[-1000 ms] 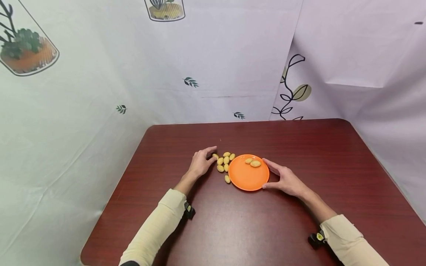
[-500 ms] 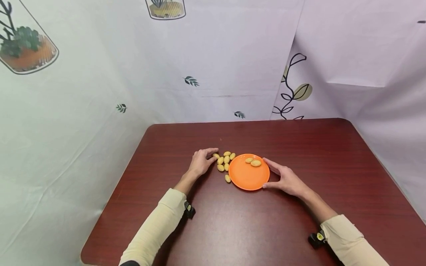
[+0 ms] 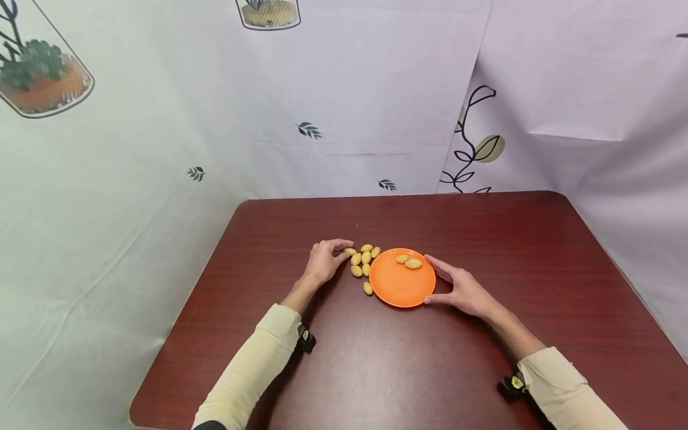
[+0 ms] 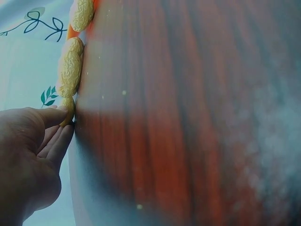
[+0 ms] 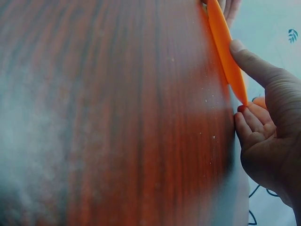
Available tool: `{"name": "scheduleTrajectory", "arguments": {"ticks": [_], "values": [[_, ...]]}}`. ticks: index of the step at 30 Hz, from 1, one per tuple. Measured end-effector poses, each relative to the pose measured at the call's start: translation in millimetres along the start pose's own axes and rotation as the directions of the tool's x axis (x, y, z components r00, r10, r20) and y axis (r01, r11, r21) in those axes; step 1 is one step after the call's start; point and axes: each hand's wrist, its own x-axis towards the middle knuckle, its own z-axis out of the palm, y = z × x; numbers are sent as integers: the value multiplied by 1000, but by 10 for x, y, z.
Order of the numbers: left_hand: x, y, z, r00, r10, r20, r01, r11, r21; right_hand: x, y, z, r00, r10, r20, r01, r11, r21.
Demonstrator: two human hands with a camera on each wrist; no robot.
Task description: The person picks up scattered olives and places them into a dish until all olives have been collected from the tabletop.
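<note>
My left hand (image 3: 322, 261) pinches one small yellow, wrinkled, oval piece (image 4: 68, 109) between thumb and fingers, at the left end of a loose cluster. Several more such pieces (image 3: 366, 257) lie on the table between that hand and an orange plate (image 3: 400, 289). Two of the yellow pieces (image 3: 412, 263) rest on the plate, near its far right rim. From the right side my right hand (image 3: 464, 292) holds the plate, thumb at the near rim and fingers at the far rim. The right wrist view shows the plate (image 5: 225, 49) edge-on, with the thumb against its rim.
One yellow piece (image 3: 368, 288) lies apart from the cluster, near the plate's left edge. Everything stands on a dark red wood-grain table (image 3: 344, 370) with rounded corners. A pale printed cloth (image 3: 349, 107) hangs behind it.
The head view has shifted very slightly. The left fingers have edged a little to the right at the yellow piece; the right hand and plate stay put.
</note>
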Motion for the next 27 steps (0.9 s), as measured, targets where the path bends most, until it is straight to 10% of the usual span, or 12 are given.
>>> {"name": "scheduleTrajectory", "arguments": {"ticks": [27], "values": [[-9,12,-28,993,-7,-114,8,1000,7,3,3,9,1000,-6,-2,6,1000,-9]]}}
